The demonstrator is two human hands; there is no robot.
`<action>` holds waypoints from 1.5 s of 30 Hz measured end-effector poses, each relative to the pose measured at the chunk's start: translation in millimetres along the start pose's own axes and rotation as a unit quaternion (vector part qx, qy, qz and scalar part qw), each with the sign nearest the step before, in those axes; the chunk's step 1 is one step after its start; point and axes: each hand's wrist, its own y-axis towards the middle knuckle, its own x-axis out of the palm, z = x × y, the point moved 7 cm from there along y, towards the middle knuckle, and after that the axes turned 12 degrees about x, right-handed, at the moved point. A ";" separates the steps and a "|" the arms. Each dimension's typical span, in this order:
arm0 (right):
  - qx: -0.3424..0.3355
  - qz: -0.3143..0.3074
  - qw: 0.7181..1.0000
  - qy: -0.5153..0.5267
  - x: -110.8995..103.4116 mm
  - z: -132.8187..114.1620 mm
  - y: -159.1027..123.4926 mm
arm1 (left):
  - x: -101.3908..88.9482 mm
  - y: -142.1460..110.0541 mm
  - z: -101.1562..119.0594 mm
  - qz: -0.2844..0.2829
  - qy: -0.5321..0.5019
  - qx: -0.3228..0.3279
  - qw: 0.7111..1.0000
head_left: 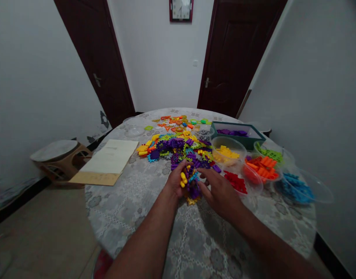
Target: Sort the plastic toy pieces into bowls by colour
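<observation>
In the head view, my left hand [176,181] is closed around a small cluster of joined plastic building pieces [193,190] in purple, yellow and blue. My right hand [215,190] is at the cluster's right side, with curled thumb and fingertips on its edge; the exact contact is partly hidden. Yellow pieces show at the cluster's bottom, near the tablecloth. Just beyond both hands spreads a heap of loose interlocking plastic pieces [173,145], mostly purple, yellow and green.
At right stand clear tubs of yellow [226,152], red [236,182], orange [262,167], blue [296,188] and green pieces [269,152]. Behind them sits a dark green box [255,142] with purple pieces. An open notebook [108,157] lies at left. The round table [131,217] has a patterned cloth.
</observation>
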 end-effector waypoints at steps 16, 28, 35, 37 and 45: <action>0.029 0.048 0.990 0.127 6.0 21.1 9.8 | 5.8 -8.1 -9.5 -0.062 -0.082 -0.137 0.985; 0.258 -0.001 0.876 0.408 24.7 57.2 -2.8 | -4.2 5.3 -6.2 -0.054 -0.107 -0.094 0.988; 0.299 0.007 0.800 0.520 33.1 58.5 -8.3 | -5.8 5.6 -0.1 -0.037 -0.103 -0.061 0.992; 0.291 0.019 0.791 0.537 31.4 56.7 -9.4 | -5.4 5.3 1.0 -0.034 -0.103 -0.053 0.993; 0.255 0.036 0.768 0.586 21.3 49.7 -12.4 | -5.3 6.3 0.6 -0.010 -0.068 -0.034 0.997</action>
